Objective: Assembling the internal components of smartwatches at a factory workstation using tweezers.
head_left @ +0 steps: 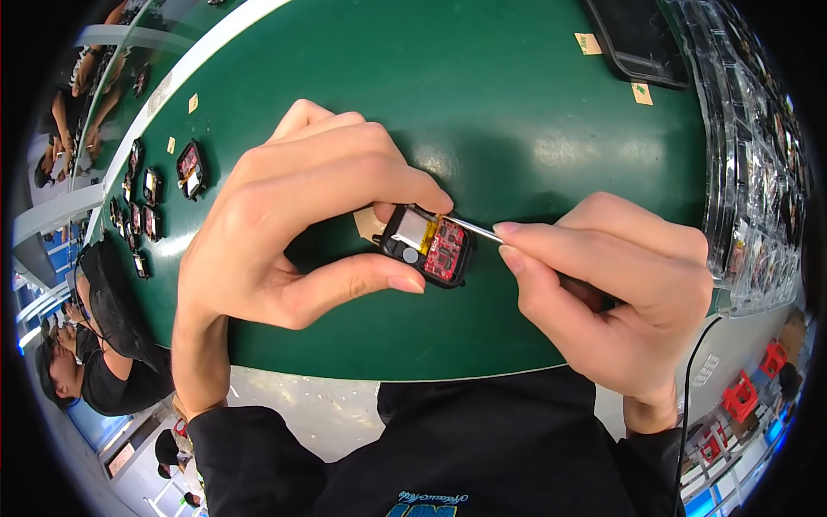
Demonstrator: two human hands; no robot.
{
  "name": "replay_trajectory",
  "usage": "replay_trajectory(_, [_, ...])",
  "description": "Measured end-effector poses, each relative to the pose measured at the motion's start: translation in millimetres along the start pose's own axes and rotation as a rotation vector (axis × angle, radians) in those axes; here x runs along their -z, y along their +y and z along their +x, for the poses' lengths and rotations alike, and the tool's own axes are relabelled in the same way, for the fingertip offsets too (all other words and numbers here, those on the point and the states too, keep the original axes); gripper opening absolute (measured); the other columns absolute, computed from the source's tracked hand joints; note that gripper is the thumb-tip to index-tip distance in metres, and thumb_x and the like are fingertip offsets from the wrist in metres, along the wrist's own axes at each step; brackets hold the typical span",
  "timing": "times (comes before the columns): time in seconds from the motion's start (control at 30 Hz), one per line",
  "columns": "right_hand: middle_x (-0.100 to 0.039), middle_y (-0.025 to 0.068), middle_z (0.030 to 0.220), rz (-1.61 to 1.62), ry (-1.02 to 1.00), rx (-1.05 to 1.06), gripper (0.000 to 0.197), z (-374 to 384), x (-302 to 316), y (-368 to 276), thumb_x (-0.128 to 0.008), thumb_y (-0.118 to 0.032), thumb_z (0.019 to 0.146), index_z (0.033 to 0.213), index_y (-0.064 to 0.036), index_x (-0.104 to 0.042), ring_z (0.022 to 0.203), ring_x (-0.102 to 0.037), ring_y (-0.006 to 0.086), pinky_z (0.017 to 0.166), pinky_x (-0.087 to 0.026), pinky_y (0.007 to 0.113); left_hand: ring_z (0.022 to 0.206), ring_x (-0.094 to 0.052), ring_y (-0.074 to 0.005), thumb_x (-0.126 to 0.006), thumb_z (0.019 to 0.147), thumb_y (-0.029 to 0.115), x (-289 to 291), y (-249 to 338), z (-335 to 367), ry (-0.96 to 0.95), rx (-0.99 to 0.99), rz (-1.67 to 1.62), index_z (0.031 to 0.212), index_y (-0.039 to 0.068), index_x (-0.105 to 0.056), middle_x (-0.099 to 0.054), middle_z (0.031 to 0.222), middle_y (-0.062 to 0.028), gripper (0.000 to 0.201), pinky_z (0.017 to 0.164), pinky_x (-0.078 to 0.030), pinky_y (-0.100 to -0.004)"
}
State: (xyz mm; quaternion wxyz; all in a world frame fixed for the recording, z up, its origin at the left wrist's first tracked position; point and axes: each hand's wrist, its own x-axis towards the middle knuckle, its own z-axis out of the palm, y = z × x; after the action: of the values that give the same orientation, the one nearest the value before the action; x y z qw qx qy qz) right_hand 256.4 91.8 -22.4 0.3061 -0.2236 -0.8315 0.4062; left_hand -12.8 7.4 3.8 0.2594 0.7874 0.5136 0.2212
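A small black device housing [461,267] lies face up over the green table, with a red circuit board [445,250], a silvery battery pouch [412,229] and a grey round part inside. My left hand [301,207] grips it between thumb and index finger, the thumb at its near edge and the index fingertip at its far edge. In my right hand [616,276] is a thin metal tool like tweezers or a probe [474,228], pinched between thumb and index finger. Its tip touches the far edge of the board beside my left index fingertip; the tool's rear part is hidden in my hand.
Several similar opened devices [151,185] lie at the left of the green table [482,95]. Stacked clear plastic trays [749,155] line the right edge. A dark phone-like slab [642,43] rests at the far right, near small paper tags [588,43]. A person [112,362] sits at the left.
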Motion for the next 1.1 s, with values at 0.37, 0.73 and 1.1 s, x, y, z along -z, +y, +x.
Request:
replay_trajectory(0.37, [-0.067, 0.0045, 0.069, 0.019, 0.139, -0.047, 0.024, -11, 12, -9, -0.084, 0.008, 0.079, 0.102, 0.0004, -0.086, 0.050, -0.050, 0.0073, 0.047, -0.035, 0.025, 0.083, -0.066, -0.0195, -0.091, 0.089, 0.028, -1, 3, -4, 0.070, -0.051, -0.066, 0.124, 0.008, -0.075, -0.064, 0.089, 0.0003, 0.043, 0.086, -0.043, -0.0374])
replay_trajectory(0.73, [-0.067, 0.0041, 0.073, 0.309, -0.041, -0.036, 0.018, -35, 32, -10, -0.085, -0.003, 0.088, 0.106, -0.0028, -0.086, 0.054, -0.058, 0.0136, 0.050, -0.045, 0.031, 0.074, -0.063, -0.0171, -0.100, 0.078, 0.028, 8, 19, 19, 0.196, 0.099, 0.026, 0.116, 0.007, -0.081, -0.071, 0.088, -0.0032, 0.047, 0.063, -0.050, -0.0324])
replay_trajectory(1.1, [-0.070, 0.0074, 0.077, 0.391, -0.012, 0.006, 0.015, -39, 23, 0, -0.083, -0.006, 0.093, 0.106, 0.0000, -0.084, 0.055, -0.061, 0.0177, 0.051, -0.046, 0.033, 0.107, -0.068, -0.0280, -0.096, 0.082, 0.029, 6, 67, 212, 0.035, -0.408, 0.035, 0.131, 0.008, -0.079, -0.069, 0.116, -0.0098, 0.055, 0.092, -0.054, -0.0402])
